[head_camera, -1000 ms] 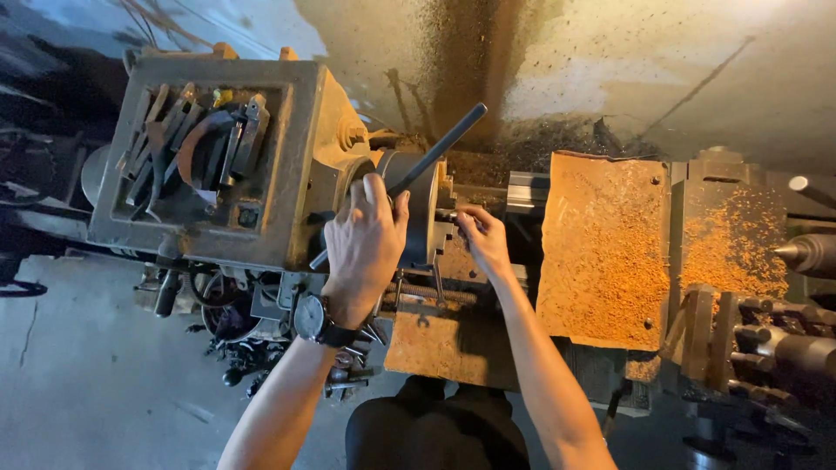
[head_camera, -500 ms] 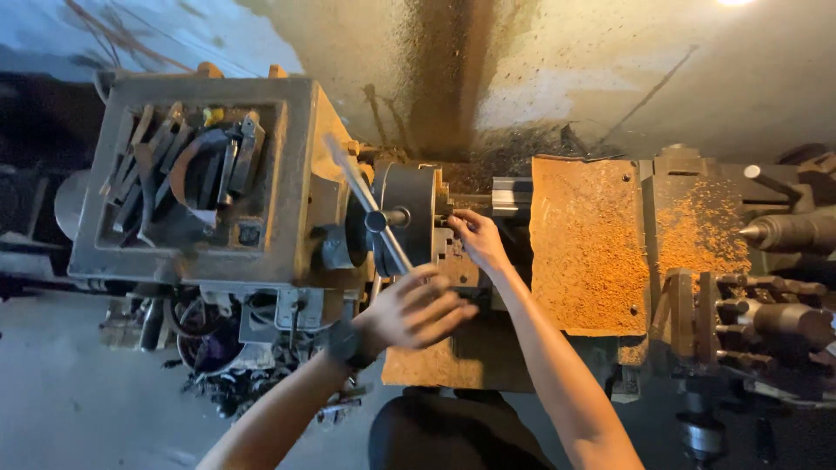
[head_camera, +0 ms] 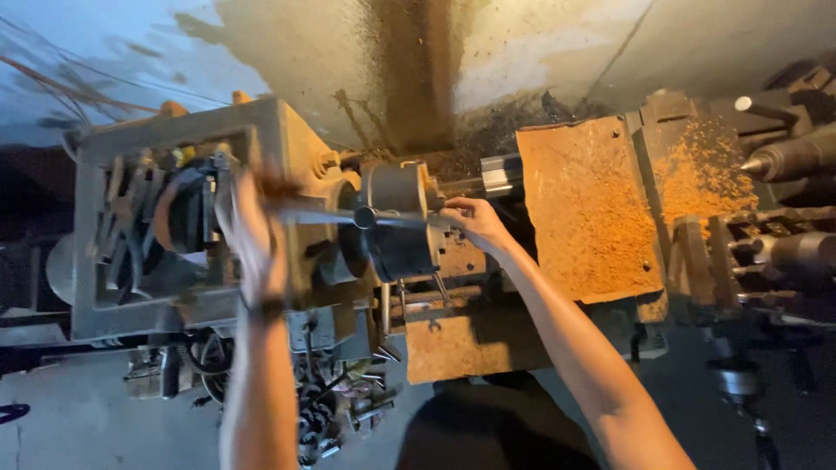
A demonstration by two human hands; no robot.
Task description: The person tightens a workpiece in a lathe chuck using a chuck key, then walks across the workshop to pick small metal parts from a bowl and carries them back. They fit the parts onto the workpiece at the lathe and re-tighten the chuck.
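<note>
- Since half a second ago your left hand (head_camera: pixel 252 228) has swung up and to the left, from below the chuck to the front of the headstock tray, and the chuck key bar (head_camera: pixel 348 215) now lies nearly level where it stood steeply tilted.
- Your left hand is motion-blurred; it seems clenched around the far end of the bar, though the fingers cannot be made out.
- Your right hand (head_camera: pixel 475 222) rests on the right face of the lathe chuck (head_camera: pixel 396 222), fingers curled against it, just beside the shiny round workpiece (head_camera: pixel 498 174) that sticks out of it.
- The bar runs from your left hand across to the chuck, between your two hands.
- Judged by its look, the key is a stiff steel rod, hard and probably a little oily; grip it out at the free end, where the leverage is best.
- The chuck looks heavy and solid, so your palm on it only steadies.
- The rusty chip guard (head_camera: pixel 588 204) stands just right of your right wrist; the tray (head_camera: pixel 87 261) on the headstock holds dark tools.
- The tailstock centre (head_camera: pixel 784 158) points in from the far right, well apart.
</note>
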